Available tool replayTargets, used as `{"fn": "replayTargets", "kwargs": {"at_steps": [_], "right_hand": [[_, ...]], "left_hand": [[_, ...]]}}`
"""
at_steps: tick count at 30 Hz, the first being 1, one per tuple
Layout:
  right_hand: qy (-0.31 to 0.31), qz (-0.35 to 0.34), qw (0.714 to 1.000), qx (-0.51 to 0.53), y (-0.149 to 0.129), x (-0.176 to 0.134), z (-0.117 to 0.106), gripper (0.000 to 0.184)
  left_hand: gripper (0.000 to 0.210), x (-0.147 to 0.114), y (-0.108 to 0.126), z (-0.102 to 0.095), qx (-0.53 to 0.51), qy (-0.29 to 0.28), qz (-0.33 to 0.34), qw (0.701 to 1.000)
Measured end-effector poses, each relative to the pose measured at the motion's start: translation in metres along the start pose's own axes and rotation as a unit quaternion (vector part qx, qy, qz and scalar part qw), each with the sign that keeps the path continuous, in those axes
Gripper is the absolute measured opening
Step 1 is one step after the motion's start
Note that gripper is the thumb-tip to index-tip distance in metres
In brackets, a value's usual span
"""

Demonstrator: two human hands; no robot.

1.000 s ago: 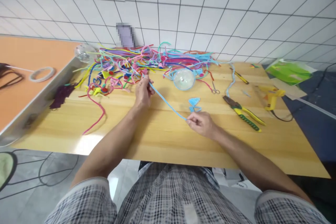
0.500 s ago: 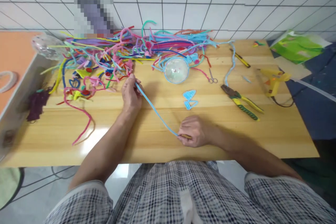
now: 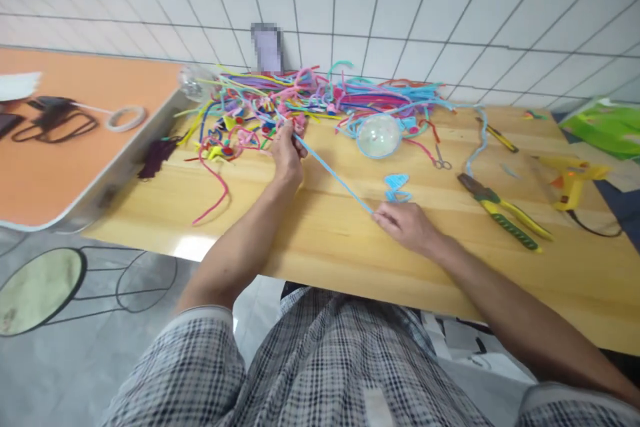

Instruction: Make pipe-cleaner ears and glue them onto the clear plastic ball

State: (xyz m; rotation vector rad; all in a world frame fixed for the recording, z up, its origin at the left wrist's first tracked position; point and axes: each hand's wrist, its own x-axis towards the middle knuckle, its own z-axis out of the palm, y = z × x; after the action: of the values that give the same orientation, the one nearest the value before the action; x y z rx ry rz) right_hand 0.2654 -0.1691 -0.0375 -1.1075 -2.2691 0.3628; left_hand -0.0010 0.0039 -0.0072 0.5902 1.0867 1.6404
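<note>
A light blue pipe cleaner stretches nearly straight between my two hands, above the wooden table. My left hand pinches its far end, close to the heap of pipe cleaners. With fingers closed, my right hand grips the near end. Just beyond my right hand lie small bent blue pipe-cleaner shapes. A clear ball with a blue pipe cleaner round its edge rests behind them.
Colourful pipe cleaners pile along the wall. Pliers, scissors, a utility knife and a yellow glue gun lie to the right. An orange table adjoins at left; a stool stands below it.
My view has swung to the left. My right hand has moved away from the table's front edge, and the blue pipe cleaner, sagging before, is now straighter.
</note>
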Motion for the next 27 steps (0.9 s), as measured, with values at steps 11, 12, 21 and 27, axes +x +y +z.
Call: {"fn": "replayTargets", "kwargs": {"at_steps": [11,12,21,27], "right_hand": [[-0.044,0.117,0.992,0.002,-0.007,0.001,0.005,0.006],[-0.051,0.107,0.993,-0.016,-0.008,0.000,0.005,0.007],[-0.038,-0.004,0.989,-0.140,-0.012,-0.003,0.012,0.018],[0.088,0.078,0.991,-0.067,-0.007,-0.001,0.008,0.017]], "left_hand": [[0.059,-0.034,0.001,0.009,0.054,-0.135,0.042,0.989],[0.060,-0.037,0.001,0.010,0.050,-0.143,0.034,0.988],[0.054,-0.043,0.014,0.016,-0.036,-0.150,-0.008,0.988],[0.067,-0.036,0.024,0.016,-0.003,-0.154,-0.010,0.988]]}}
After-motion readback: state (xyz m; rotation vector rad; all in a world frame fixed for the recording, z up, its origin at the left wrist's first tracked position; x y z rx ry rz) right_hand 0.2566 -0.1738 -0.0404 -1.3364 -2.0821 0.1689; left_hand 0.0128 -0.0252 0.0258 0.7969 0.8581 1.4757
